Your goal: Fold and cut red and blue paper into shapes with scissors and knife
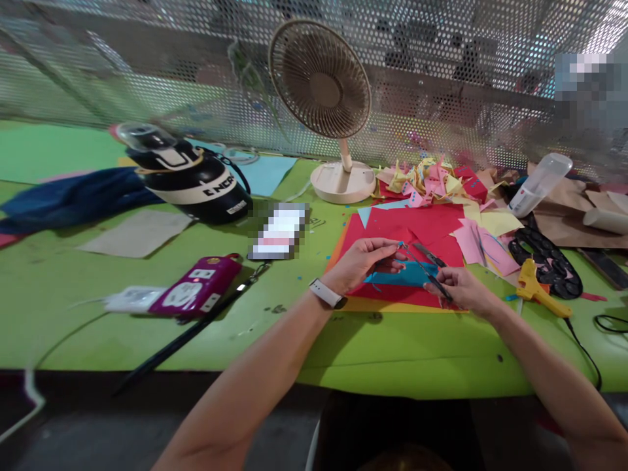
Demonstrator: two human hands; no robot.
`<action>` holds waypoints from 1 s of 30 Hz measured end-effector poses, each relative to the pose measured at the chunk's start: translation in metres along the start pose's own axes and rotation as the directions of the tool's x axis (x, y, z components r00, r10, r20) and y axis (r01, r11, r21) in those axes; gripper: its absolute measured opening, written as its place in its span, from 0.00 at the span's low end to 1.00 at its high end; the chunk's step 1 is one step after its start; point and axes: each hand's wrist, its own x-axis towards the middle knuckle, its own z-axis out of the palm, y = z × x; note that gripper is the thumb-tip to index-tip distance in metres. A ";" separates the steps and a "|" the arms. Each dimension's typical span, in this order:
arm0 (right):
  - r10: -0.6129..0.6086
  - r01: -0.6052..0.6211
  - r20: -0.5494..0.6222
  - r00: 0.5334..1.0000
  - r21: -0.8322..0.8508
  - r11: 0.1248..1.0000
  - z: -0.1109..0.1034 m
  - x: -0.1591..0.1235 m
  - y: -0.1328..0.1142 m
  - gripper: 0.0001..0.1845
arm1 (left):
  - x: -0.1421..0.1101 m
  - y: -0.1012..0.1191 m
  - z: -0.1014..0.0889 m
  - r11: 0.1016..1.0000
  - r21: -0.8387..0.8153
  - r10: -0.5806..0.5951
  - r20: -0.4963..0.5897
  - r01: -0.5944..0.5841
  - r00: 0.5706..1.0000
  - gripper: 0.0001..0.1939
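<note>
My left hand [373, 258] pinches a tiny blue scrap [401, 244] between thumb and fingertips, above a stack of coloured paper. In my right hand [458, 286] is a slender dark-handled metal tool [426, 273], its thin end reaching the blue scrap. Just beyond it shows a second dark-handled piece with a grey blade [428, 252]; I cannot tell whether both belong to one pair of scissors. Beneath the hands, a blue paper strip [400, 273] lies across red paper [392, 226], with orange-yellow paper [366, 304] below.
A fan [343, 180] stands behind the paper, beside crumpled scraps [432, 183]. A yellow glue gun [540, 291], a black mould-like tray [544, 261] and a clear bottle [540, 186] are at right. Leftward are a phone [279, 230], purple power strip [199, 288] and black jug [196, 186].
</note>
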 end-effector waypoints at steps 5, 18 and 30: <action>-0.016 0.016 0.005 1.000 -0.026 1.000 -0.001 0.001 0.002 0.22 | 0.000 0.000 0.001 1.000 0.001 -0.008 0.017 0.008 1.000 0.03; -0.013 0.012 -0.022 1.000 -0.030 0.999 -0.001 0.002 0.005 0.22 | -0.002 0.001 0.003 1.000 0.028 -0.008 -0.007 0.008 1.000 0.04; 0.012 -0.013 -0.050 0.999 -0.029 1.000 -0.002 -0.002 -0.001 0.23 | -0.001 0.003 0.002 0.998 0.061 -0.011 -0.014 0.012 1.000 0.03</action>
